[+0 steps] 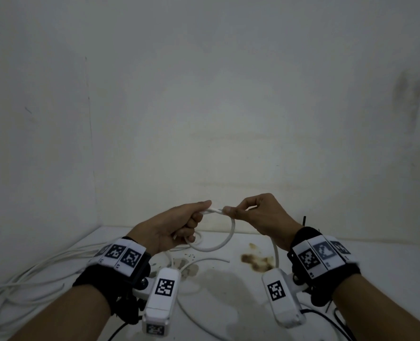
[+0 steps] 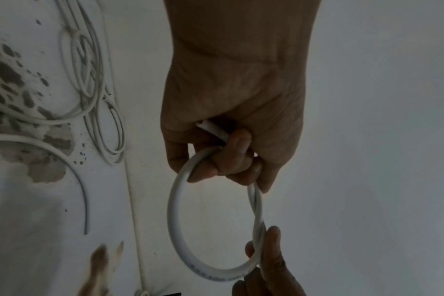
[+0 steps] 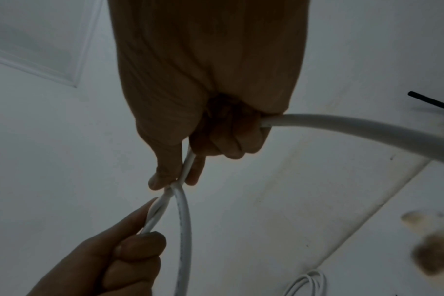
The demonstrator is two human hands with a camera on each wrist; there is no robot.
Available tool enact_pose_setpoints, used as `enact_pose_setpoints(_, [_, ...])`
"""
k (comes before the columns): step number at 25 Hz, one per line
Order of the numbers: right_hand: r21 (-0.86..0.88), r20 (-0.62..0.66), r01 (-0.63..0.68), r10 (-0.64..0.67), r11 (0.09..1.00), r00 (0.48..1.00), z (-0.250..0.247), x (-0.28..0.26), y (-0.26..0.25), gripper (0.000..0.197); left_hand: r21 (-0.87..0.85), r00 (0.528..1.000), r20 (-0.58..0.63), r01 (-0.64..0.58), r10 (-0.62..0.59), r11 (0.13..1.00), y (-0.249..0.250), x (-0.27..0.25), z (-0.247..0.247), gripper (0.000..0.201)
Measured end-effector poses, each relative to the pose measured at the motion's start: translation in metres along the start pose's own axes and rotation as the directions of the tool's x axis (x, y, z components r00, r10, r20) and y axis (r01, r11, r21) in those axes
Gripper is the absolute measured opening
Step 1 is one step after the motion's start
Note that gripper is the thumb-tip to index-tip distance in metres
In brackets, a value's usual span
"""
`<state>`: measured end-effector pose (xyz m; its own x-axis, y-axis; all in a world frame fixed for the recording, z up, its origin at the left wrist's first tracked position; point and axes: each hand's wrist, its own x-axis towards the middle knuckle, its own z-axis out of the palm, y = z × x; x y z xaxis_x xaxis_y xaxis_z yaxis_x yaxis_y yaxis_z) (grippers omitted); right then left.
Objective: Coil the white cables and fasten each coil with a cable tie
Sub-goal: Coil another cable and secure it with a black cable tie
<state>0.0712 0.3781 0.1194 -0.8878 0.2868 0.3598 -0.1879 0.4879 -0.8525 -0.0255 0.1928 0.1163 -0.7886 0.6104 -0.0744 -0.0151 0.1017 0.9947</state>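
A white cable [image 1: 225,239] forms one round loop in the air between my hands. My left hand [image 1: 179,225] grips the cable, its fingers curled round the loop [image 2: 175,210] and the cable end [image 2: 210,128]. My right hand [image 1: 250,215] pinches the crossing of the loop [image 3: 180,180] between thumb and forefinger, and the thick free length [image 3: 355,128] runs out past its curled fingers. Both hands hover above the white table [image 1: 228,291]. A thin black cable tie [image 1: 304,220] sticks up behind my right wrist.
A pile of loose white cables [image 1: 32,274] lies on the table at the left, also seen as tangled cables [image 2: 94,90] from the left wrist. Brown stains [image 1: 255,260] mark the tabletop. White walls [image 1: 204,107] close in at the back and left.
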Motion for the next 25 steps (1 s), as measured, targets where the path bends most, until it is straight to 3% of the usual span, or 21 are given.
enact_pose_setpoints(5, [0.001,-0.09,0.028,-0.028,1.0,0.996,0.008,0.007,0.006,0.047,-0.121,1.0,-0.02,-0.005,0.002,0.993,-0.004,0.005,-0.003,0.049])
enact_pose_setpoints(8, [-0.053,-0.138,0.041,-0.048,0.998,0.989,-0.004,0.006,0.019,0.054,-0.403,0.996,-0.077,-0.075,0.048,0.912,0.0,0.01,-0.024,0.046])
enact_pose_setpoints(12, [-0.063,0.04,-0.089,0.091,0.994,0.995,-0.017,-0.007,0.053,0.046,-0.68,0.988,-0.097,-0.152,0.117,0.718,0.006,0.015,-0.046,0.039])
enact_pose_setpoints(15, [-0.339,0.139,-0.144,0.2,0.93,0.97,-0.006,-0.017,0.066,0.047,-0.753,0.971,-0.172,-0.24,0.169,0.612,0.009,0.024,-0.041,0.037])
enact_pose_setpoints(18, [-0.634,-0.06,-0.057,0.024,0.771,0.998,0.0,-0.025,0.06,0.036,-0.712,0.957,-0.219,-0.29,0.191,0.639,0.01,0.032,-0.033,0.037])
enact_pose_setpoints(20, [-0.782,-0.109,-0.031,-0.087,0.623,0.99,0.006,-0.033,0.042,0.031,-0.68,0.952,-0.222,-0.307,0.212,0.666,0.006,0.037,-0.025,0.037])
enact_pose_setpoints(22, [-0.832,-0.026,0.069,-0.163,0.551,0.986,0.015,-0.042,0.023,0.031,-0.672,0.951,-0.194,-0.306,0.239,0.674,0.002,0.04,-0.012,0.035])
enact_pose_setpoints(25, [-0.813,0.133,0.247,-0.244,0.527,0.96,0.03,-0.053,-0.005,0.03,-0.634,0.957,-0.141,-0.284,0.253,0.719,-0.006,0.041,0.015,0.03])
